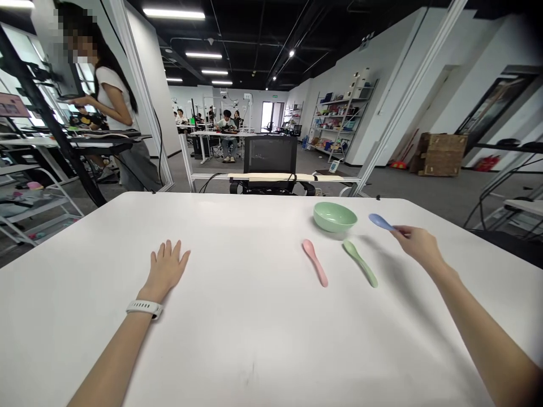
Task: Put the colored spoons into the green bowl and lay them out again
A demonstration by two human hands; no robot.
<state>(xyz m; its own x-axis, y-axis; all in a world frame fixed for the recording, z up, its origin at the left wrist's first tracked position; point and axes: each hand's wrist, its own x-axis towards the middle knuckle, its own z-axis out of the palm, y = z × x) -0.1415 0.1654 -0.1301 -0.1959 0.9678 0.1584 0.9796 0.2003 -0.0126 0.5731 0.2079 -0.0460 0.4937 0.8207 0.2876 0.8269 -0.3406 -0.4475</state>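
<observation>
My left hand [165, 268] lies flat on the white table [254, 328], fingers stretched out and holding nothing; a white watch sits on its wrist. My right hand [418, 243] pinches the handle of a blue spoon [380, 221], held just right of a green bowl [335, 217]. A pink spoon [315, 262] and a green spoon [360, 263] lie on the table in front of the bowl, left of my right hand.
A person stands at a desk at the far left [112, 113]. Beyond the table's far edge is a dark monitor on a cart [270, 155]. Shelves [339, 118] and a cardboard box [439, 154] stand at the back right.
</observation>
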